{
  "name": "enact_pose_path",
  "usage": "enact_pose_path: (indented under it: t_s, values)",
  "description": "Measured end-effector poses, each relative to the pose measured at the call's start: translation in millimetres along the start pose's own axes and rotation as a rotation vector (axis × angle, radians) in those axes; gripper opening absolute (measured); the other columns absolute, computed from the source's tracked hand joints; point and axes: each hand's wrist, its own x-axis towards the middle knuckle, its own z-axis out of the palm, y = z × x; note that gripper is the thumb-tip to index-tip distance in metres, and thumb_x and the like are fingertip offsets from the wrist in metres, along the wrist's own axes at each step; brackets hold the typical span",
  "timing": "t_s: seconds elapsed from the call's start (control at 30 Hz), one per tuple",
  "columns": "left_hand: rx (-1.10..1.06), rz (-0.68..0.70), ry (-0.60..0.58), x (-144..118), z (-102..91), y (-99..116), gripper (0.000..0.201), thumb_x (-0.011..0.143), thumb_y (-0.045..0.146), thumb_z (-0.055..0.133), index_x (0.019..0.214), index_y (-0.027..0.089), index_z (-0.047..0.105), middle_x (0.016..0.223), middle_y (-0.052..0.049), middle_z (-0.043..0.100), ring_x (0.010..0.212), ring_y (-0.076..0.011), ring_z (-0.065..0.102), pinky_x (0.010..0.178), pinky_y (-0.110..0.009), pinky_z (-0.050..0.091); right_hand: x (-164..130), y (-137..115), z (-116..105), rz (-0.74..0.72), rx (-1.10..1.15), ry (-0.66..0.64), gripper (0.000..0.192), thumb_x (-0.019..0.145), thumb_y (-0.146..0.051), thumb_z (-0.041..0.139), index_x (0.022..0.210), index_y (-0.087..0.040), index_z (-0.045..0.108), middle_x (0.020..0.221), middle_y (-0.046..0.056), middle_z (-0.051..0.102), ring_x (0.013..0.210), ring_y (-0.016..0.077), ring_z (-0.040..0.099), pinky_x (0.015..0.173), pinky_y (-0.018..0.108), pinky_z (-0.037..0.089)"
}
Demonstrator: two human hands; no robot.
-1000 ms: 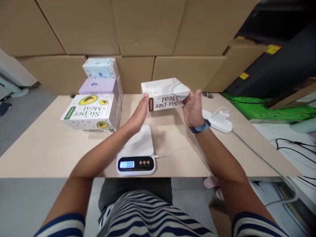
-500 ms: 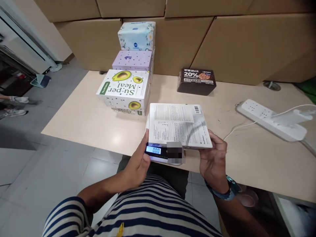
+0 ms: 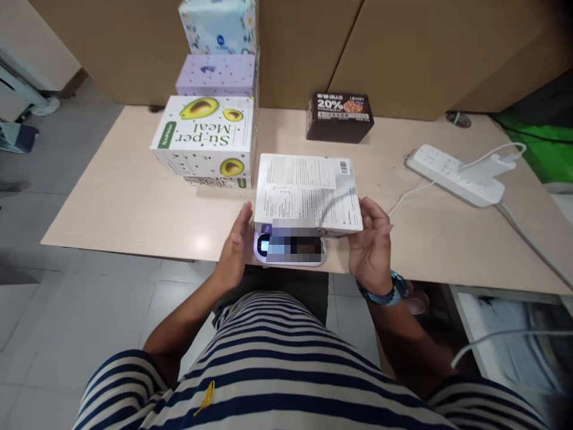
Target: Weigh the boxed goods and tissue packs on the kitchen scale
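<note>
White box (image 3: 308,192) on scale (image 3: 290,249), left hand (image 3: 235,251), right hand (image 3: 370,245) alongside

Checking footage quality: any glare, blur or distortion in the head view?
Head view: a soft glare patch on the table by the left hand; the scale display is pixelated out; wide-angle bending toward the edges; box print is sharp.

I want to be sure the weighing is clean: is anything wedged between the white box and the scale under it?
Nothing visible. The white box sits over the scale, whose front edge shows beneath it. The left hand and right hand flank its sides.
</note>
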Motion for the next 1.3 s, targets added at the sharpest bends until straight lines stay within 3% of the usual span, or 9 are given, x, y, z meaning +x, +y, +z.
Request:
enact_pose_path:
  t_s: [0.17,0.33,0.57,0.73,0.87,1.0,1.17,1.3]
  values:
    - [0.030,0.019,0.003,2,1.5,-8,0.088,0.102,0.085,0.032,0.175,0.037,0.028,0.186,-0.003,0.027,0.175,-0.0318,0.020,0.145,-0.053,0.014,4,1,-4,0.045,-0.051,0.059,0.060,0.100,-0.076,0.049,0.145,-0.038,0.061,0.161,0.007,0.059,0.157,0.0299,0.053,0.128,0.062,0.050]
    - [0.003,0.020,-0.011,2,1.2,-7,0.091,0.103,0.085,0.028,0.178,0.035,0.018,0.188,-0.004,0.019,0.176,-0.0299,0.016,0.145,-0.051,0.014,1,5,-7,0.028,-0.037,0.063,0.052,0.103,-0.069,0.052,0.144,-0.039,0.062,0.161,0.005,0.058,0.161,0.0297,0.049,0.131,0.062,0.048]
    - [-0.090,-0.176,-0.005,10,-5.7,-2,0.098,0.098,0.091,0.030,0.177,0.036,0.017,0.186,-0.006,0.025,0.174,-0.0327,0.024,0.143,-0.055,0.020,5,8,-6,0.013,-0.017,0.073,0.054,0.103,-0.072,0.049,0.142,-0.038,0.065,0.156,0.006,0.063,0.157,0.0313,0.053,0.129,0.064,0.049]
    - [-0.116,-0.212,0.032,15,-7.6,-3,0.102,0.097,0.093,0.031,0.178,0.033,0.017,0.185,-0.011,0.029,0.172,-0.0363,0.028,0.141,-0.056,0.028,6,6,-3,0.052,0.074,0.076,0.051,0.100,-0.071,0.058,0.137,-0.038,0.068,0.160,0.003,0.061,0.157,0.0303,0.054,0.132,0.063,0.046]
    - [-0.106,-0.216,0.002,16,-9.6,-5,0.097,0.098,0.091,0.030,0.177,0.035,0.021,0.184,-0.007,0.031,0.172,-0.0347,0.027,0.141,-0.055,0.029,7,2,0,0.115,0.051,-0.041,0.067,0.097,-0.083,0.051,0.147,-0.040,0.064,0.162,0.001,0.062,0.160,0.0311,0.052,0.135,0.063,0.043]
    - [-0.123,-0.197,-0.034,18,-11.6,-3,0.103,0.094,0.096,0.028,0.174,0.032,0.032,0.183,-0.007,0.034,0.172,-0.0349,0.029,0.142,-0.055,0.026,7,0,3,0.138,0.070,-0.186,0.070,0.098,-0.086,0.041,0.146,-0.042,0.067,0.157,-0.001,0.067,0.160,0.0290,0.052,0.135,0.057,0.045]
    - [-0.105,-0.236,-0.063,19,-8.8,10,0.104,0.093,0.097,0.027,0.173,0.030,0.036,0.183,-0.005,0.034,0.172,-0.0353,0.028,0.144,-0.053,0.024,9,1,5,0.146,0.021,-0.224,0.075,0.095,-0.090,0.038,0.144,-0.043,0.069,0.152,0.000,0.072,0.162,0.0304,0.049,0.133,0.055,0.047]
    - [-0.094,-0.198,-0.066,18,-1.9,20,0.096,0.097,0.092,0.031,0.171,0.031,0.041,0.175,-0.005,0.049,0.170,-0.0368,0.033,0.143,-0.054,0.028,9,2,5,0.161,0.023,-0.238,0.072,0.096,-0.088,0.041,0.145,-0.043,0.068,0.150,0.001,0.072,0.161,0.0311,0.050,0.133,0.056,0.048]
